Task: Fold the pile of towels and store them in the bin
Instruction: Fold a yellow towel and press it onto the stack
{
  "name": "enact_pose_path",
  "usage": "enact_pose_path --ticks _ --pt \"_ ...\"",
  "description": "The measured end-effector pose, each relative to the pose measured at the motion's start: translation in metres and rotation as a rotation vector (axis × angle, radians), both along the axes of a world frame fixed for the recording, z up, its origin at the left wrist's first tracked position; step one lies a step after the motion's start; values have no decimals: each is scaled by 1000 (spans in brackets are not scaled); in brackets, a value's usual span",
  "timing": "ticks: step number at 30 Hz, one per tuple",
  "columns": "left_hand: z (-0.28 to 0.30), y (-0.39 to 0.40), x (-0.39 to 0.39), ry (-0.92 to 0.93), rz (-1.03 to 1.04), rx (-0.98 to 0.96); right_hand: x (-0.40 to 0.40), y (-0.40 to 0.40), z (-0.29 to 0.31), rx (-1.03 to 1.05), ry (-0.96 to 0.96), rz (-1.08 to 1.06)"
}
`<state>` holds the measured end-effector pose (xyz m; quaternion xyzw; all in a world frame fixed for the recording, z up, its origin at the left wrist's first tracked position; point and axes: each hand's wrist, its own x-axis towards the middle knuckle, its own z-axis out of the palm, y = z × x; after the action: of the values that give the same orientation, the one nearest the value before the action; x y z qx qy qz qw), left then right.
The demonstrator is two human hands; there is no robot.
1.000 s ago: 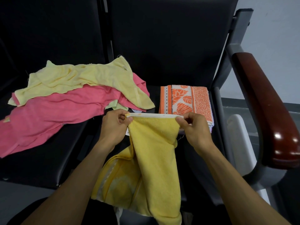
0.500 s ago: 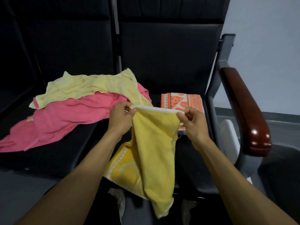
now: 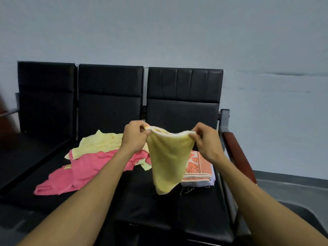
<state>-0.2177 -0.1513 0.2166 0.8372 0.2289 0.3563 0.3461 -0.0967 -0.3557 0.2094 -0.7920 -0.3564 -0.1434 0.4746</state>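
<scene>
A: What do the hands do at this moment?

B: The left hand (image 3: 134, 136) and the right hand (image 3: 206, 141) each pinch one top corner of the yellow towel (image 3: 168, 162). The fingers are curled on the white edge, and the towel hangs free in the air, above the seat of the bench (image 3: 159, 201).

A: Where are the other towels?

B: From the hanging towel, the unfolded pile lies at nine o'clock on the middle seat: a pale yellow towel (image 3: 99, 144) on top of a pink towel (image 3: 79, 173). At three o'clock, partly hidden behind the hanging cloth, an orange patterned towel (image 3: 198, 167) sits already folded on a small stack, near the wooden armrest (image 3: 237, 157).

A: So which step is it?

B: I judge it is the start of folding the yellow one. It is held up and looks doubled lengthwise, but it is not yet laid flat.

A: What does the next move need?

B: I think the two corners must stay level, then the cloth goes down on the free part of the seat at six o'clock, so it can be folded again. The bin I cannot see in this view, so storing probably comes later
</scene>
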Motion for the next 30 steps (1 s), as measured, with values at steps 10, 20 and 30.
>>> enact_pose_path --ticks 10,20,30 --pt "25 -15 -19 -64 -1 19 -27 -18 29 103 33 -62" --pt "23 -32 -44 -143 -108 -78 -46 -32 25 188 183 -55" --pt "-8 -46 -46 109 -161 -25 -57 -41 -2 53 215 -44"
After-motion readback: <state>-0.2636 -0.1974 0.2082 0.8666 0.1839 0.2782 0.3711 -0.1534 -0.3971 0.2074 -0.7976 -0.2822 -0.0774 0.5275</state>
